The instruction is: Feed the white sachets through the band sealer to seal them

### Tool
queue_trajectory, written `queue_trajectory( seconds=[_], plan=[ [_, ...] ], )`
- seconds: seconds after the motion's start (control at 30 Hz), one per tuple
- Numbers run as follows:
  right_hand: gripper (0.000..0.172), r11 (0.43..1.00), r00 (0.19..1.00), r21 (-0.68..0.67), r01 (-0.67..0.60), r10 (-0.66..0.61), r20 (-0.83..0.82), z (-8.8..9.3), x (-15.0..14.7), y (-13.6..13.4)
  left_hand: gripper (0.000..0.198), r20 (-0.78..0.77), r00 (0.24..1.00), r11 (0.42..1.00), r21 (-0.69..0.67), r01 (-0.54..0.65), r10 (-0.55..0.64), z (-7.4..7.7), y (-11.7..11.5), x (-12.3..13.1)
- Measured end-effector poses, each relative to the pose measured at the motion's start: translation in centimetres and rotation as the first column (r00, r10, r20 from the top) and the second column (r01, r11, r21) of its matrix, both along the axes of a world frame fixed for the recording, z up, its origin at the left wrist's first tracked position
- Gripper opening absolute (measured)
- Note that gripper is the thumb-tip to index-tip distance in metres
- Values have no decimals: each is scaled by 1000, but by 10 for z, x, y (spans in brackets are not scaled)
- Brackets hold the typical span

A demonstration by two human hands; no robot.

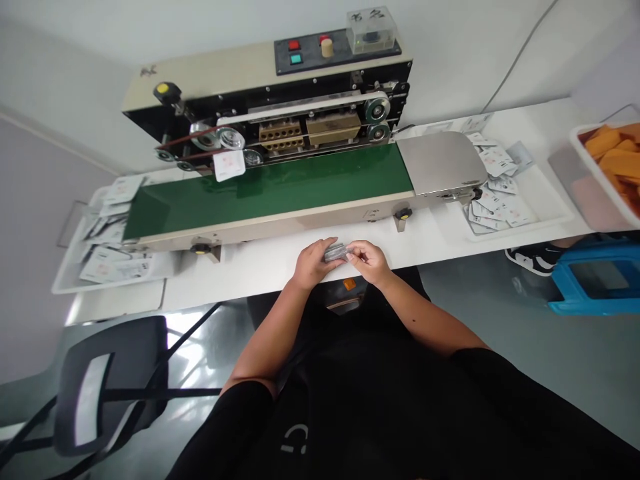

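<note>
Left hand [311, 264] curled round one end of a small greyish bundle [334, 252], right hand [371, 262] pinching the other; the two-ended hold presumably steadies it. Bundle sits at the counter's [263, 259] front edge, near the body. Beyond: conveyor machine [210, 77], white packet [230, 165] at its rollers. Left tray [64, 283] and right tray [557, 219] flank the belt [300, 183], probably for reach.

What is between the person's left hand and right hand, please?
In the head view, a small grey item is between the left hand and the right hand, held by both; what exactly it is, I cannot tell.
</note>
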State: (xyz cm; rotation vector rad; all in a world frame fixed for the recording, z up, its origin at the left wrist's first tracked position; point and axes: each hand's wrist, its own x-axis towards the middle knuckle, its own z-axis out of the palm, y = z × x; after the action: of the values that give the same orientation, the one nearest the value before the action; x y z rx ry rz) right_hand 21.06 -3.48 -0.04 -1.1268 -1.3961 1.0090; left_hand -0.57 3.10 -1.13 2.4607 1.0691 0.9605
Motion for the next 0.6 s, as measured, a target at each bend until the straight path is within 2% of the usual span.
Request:
queue_trajectory(
  seconds=[0.13,0.27,0.37,0.47,0.6],
  plan=[
    [32,997,998,-50,-56,53,-43,4,1,-2,70,-58,998,997,78,28,-23,-2,-1,1],
    [35,995,998,-101,-3,-4,-68,7,2,-6,71,-79,993,987,129,99,-89,-6,0,3],
    [38,993,989,-117,15,-32,-146,14,8,-11,71,-62,990,980,148,131,-123,-9,2,4],
    [39,992,965,-100,80,-102,-240,28,18,-16,73,-43,994,983,147,106,-101,-12,3,4],
    [44,988,941,-26,151,-152,-304,57,38,-21,76,-57,998,997,67,45,-42,-13,3,4]
  ],
)
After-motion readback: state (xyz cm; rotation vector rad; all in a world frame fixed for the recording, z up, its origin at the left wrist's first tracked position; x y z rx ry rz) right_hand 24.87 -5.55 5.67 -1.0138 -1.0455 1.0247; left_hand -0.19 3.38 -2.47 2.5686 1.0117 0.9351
